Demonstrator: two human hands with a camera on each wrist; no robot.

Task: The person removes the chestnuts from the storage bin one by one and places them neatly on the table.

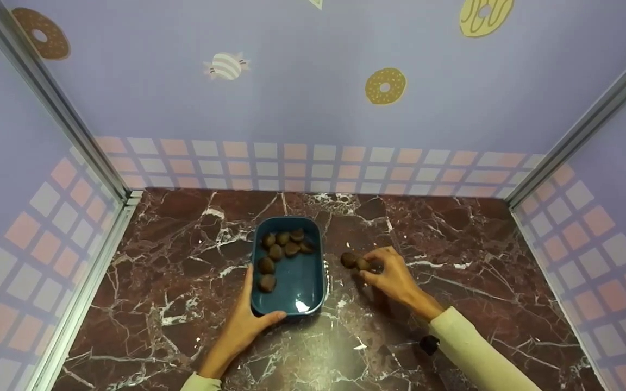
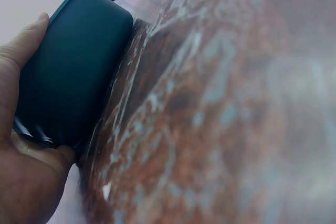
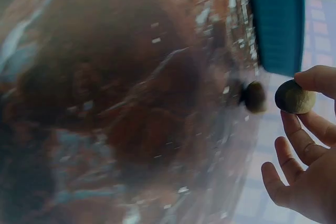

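Chestnuts, to judge by their rounded brown shells, lie in and beside a blue-green tray; the far wall marks twelve o'clock. Nearest, the left hand grips the tray at its seven o'clock corner, thumb along the near side, fingers along the left wall; it looks like stiff, light plastic that could slide on the glossy marbled tabletop, so a corner hold should steady it. Farther out, at the tray's three o'clock, the right hand pinches a held chestnut between thumb and fingertips. It should be light, hard and hardly fragile, but its smooth round shell may slip or roll, so opposed pads across the widest part would suit it best. A loose chestnut sits on the tabletop at the held one's ten o'clock, just beside it but apart. Inside the tray, two rest near the eight-to-nine o'clock wall, and the others cluster toward the far end.
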